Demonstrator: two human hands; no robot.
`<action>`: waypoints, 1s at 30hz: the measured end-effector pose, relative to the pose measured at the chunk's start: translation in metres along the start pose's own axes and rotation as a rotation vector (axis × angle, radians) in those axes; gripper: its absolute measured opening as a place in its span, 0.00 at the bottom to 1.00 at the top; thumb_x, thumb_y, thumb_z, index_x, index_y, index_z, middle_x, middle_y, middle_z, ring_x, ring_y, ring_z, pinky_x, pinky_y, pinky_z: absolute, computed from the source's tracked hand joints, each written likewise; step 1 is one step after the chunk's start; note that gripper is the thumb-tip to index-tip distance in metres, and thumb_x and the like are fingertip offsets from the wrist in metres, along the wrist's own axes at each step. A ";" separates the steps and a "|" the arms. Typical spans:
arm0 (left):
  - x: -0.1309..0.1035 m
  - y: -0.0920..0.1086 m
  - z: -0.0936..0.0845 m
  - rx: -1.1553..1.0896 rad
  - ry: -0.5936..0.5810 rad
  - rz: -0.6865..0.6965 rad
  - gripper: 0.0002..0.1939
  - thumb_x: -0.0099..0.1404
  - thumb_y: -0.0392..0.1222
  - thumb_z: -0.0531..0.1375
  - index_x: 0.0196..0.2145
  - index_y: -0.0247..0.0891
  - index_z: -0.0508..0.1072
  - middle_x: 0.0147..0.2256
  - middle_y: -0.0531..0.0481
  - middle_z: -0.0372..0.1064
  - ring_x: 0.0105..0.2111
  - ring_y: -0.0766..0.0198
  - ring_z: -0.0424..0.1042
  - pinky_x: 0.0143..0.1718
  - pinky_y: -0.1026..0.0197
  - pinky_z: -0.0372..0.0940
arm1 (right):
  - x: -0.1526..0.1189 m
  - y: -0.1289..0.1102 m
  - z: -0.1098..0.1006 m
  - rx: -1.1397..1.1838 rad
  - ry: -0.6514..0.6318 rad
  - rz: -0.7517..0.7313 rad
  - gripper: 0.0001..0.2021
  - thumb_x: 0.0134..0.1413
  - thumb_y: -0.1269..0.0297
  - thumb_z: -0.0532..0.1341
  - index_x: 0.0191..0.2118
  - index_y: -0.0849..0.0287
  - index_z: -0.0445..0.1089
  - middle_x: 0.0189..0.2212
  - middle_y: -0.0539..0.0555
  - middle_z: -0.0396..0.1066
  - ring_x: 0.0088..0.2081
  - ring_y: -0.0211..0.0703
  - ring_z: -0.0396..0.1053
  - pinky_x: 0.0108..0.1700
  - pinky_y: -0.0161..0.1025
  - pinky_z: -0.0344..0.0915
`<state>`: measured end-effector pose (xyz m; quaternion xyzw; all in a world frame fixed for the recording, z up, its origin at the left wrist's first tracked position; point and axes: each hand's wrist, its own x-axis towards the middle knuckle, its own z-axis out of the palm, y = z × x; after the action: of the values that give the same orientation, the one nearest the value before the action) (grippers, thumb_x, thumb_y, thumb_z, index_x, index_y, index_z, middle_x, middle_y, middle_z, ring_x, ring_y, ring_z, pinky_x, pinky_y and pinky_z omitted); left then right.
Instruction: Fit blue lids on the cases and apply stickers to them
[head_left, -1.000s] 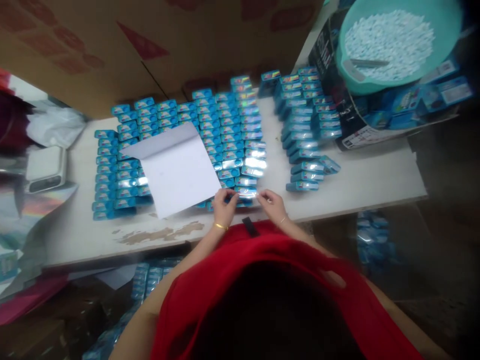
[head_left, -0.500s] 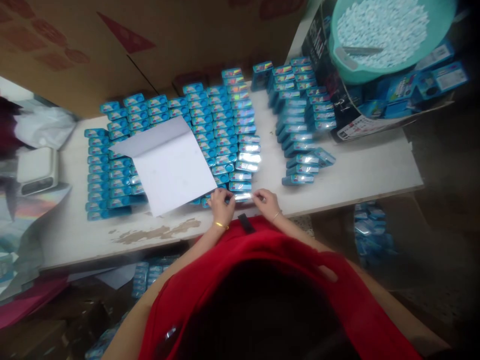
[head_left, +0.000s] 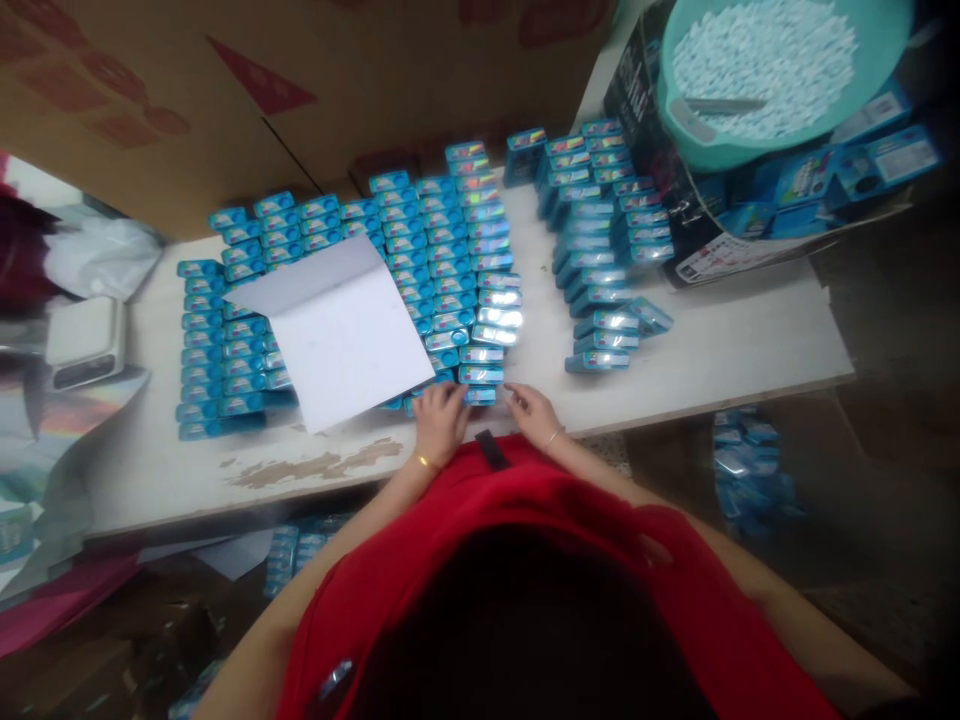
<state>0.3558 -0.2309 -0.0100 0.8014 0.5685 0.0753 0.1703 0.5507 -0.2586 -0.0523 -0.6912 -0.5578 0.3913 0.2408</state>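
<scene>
At the table's front edge, a small blue box (head_left: 480, 397) with a shiny end stands last in a row, between my two hands. My left hand (head_left: 441, 422) has its fingers bent down at the box's left end, closed against it. Just off the right end is my right hand (head_left: 532, 414), its thumb and fingers curled together; anything pinched there is too small to make out. Rows of similar blue boxes (head_left: 450, 268) stand packed to the left and behind. A folded white sheet (head_left: 352, 340) lies over some of them, its near corner close to my left hand.
A second group of blue boxes (head_left: 592, 270) stands to the right. Behind it, a dark carton (head_left: 667, 200) holds blue boxes and a green basin (head_left: 705, 150) of small pale pieces. A large cardboard box (head_left: 420, 70) stands behind the rows. A white device (head_left: 86, 340) sits at left.
My left hand has shifted slightly left and its fingers now bend lower over the boxes. My right fingers have barely moved. The glare on the front box has faded.
</scene>
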 end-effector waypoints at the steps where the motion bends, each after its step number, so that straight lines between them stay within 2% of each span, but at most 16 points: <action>1: -0.005 -0.004 0.000 0.033 -0.034 0.102 0.19 0.67 0.44 0.53 0.55 0.43 0.68 0.55 0.41 0.65 0.53 0.50 0.61 0.49 0.48 0.53 | -0.002 -0.001 0.002 -0.008 -0.036 -0.049 0.17 0.58 0.63 0.54 0.50 0.58 0.71 0.37 0.56 0.73 0.38 0.45 0.69 0.45 0.42 0.66; 4: -0.011 -0.014 0.002 0.123 -0.099 0.273 0.21 0.69 0.39 0.49 0.58 0.46 0.66 0.62 0.44 0.59 0.60 0.50 0.56 0.55 0.45 0.49 | -0.003 -0.006 0.007 -0.064 -0.166 -0.090 0.14 0.58 0.65 0.54 0.46 0.56 0.73 0.37 0.56 0.75 0.39 0.46 0.70 0.44 0.42 0.67; 7: 0.004 -0.018 0.000 0.167 -0.121 0.347 0.24 0.68 0.40 0.50 0.61 0.44 0.62 0.65 0.45 0.52 0.64 0.52 0.50 0.62 0.45 0.43 | 0.010 -0.008 -0.003 -0.141 -0.167 -0.048 0.11 0.57 0.66 0.56 0.41 0.58 0.74 0.37 0.58 0.75 0.38 0.47 0.71 0.43 0.42 0.68; 10: 0.034 -0.016 -0.005 0.201 -0.191 0.437 0.38 0.63 0.49 0.56 0.67 0.37 0.49 0.68 0.41 0.39 0.68 0.47 0.37 0.65 0.42 0.34 | 0.042 -0.016 -0.031 -0.216 0.070 -0.103 0.15 0.61 0.60 0.52 0.45 0.61 0.71 0.40 0.62 0.73 0.42 0.50 0.70 0.46 0.44 0.66; 12: 0.053 -0.011 -0.006 0.232 -0.261 0.474 0.48 0.58 0.52 0.60 0.68 0.36 0.41 0.69 0.39 0.31 0.68 0.44 0.30 0.65 0.40 0.30 | 0.076 -0.027 -0.051 -0.294 0.248 -0.182 0.20 0.63 0.55 0.50 0.52 0.62 0.68 0.46 0.63 0.70 0.48 0.52 0.67 0.51 0.47 0.63; 13: 0.061 -0.008 -0.006 0.245 -0.292 0.487 0.50 0.56 0.52 0.61 0.68 0.36 0.39 0.69 0.39 0.29 0.68 0.44 0.27 0.65 0.40 0.29 | 0.097 -0.034 -0.059 -0.343 0.304 -0.219 0.23 0.63 0.53 0.49 0.56 0.62 0.65 0.51 0.64 0.68 0.53 0.54 0.64 0.54 0.48 0.61; 15: 0.071 -0.003 -0.003 0.264 -0.331 0.493 0.53 0.53 0.50 0.63 0.68 0.37 0.38 0.69 0.38 0.26 0.68 0.43 0.25 0.65 0.39 0.29 | 0.147 -0.049 -0.070 -0.445 0.332 -0.263 0.28 0.63 0.51 0.49 0.62 0.62 0.58 0.62 0.65 0.57 0.62 0.57 0.54 0.60 0.52 0.54; 18: 0.076 0.002 0.004 0.278 -0.322 0.459 0.55 0.51 0.49 0.64 0.68 0.37 0.40 0.69 0.38 0.26 0.67 0.41 0.24 0.65 0.38 0.33 | 0.225 -0.072 -0.073 -0.556 0.284 -0.292 0.30 0.64 0.52 0.48 0.67 0.60 0.51 0.68 0.62 0.43 0.68 0.56 0.39 0.64 0.55 0.43; 20: 0.076 0.005 0.009 0.275 -0.307 0.433 0.53 0.51 0.49 0.64 0.68 0.39 0.42 0.69 0.38 0.28 0.67 0.40 0.27 0.65 0.37 0.37 | 0.271 -0.085 -0.069 -0.584 0.238 -0.310 0.30 0.64 0.51 0.47 0.67 0.58 0.49 0.69 0.60 0.38 0.69 0.54 0.34 0.66 0.57 0.38; 22: 0.076 0.008 0.013 0.266 -0.295 0.411 0.50 0.53 0.49 0.63 0.68 0.39 0.44 0.68 0.37 0.32 0.67 0.39 0.32 0.64 0.36 0.41 | 0.303 -0.092 -0.062 -0.592 0.187 -0.314 0.30 0.64 0.50 0.46 0.68 0.57 0.49 0.70 0.58 0.37 0.69 0.54 0.32 0.66 0.58 0.35; 25: 0.079 0.016 0.020 0.250 -0.250 0.367 0.47 0.54 0.48 0.62 0.67 0.37 0.47 0.68 0.33 0.35 0.67 0.38 0.37 0.63 0.35 0.46 | 0.325 -0.092 -0.051 -0.602 0.114 -0.323 0.31 0.64 0.47 0.44 0.68 0.56 0.48 0.70 0.57 0.36 0.70 0.54 0.31 0.66 0.59 0.32; 30: 0.088 0.032 0.034 0.213 -0.199 0.361 0.44 0.54 0.40 0.61 0.66 0.34 0.50 0.66 0.28 0.38 0.66 0.37 0.39 0.62 0.33 0.46 | 0.329 -0.079 -0.045 -0.601 0.106 -0.395 0.32 0.63 0.45 0.45 0.68 0.54 0.47 0.70 0.55 0.37 0.69 0.55 0.29 0.66 0.59 0.28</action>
<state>0.4252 -0.1643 -0.0368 0.9070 0.4010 -0.0352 0.1239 0.5650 0.0822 -0.0550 -0.6295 -0.7573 0.1192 0.1262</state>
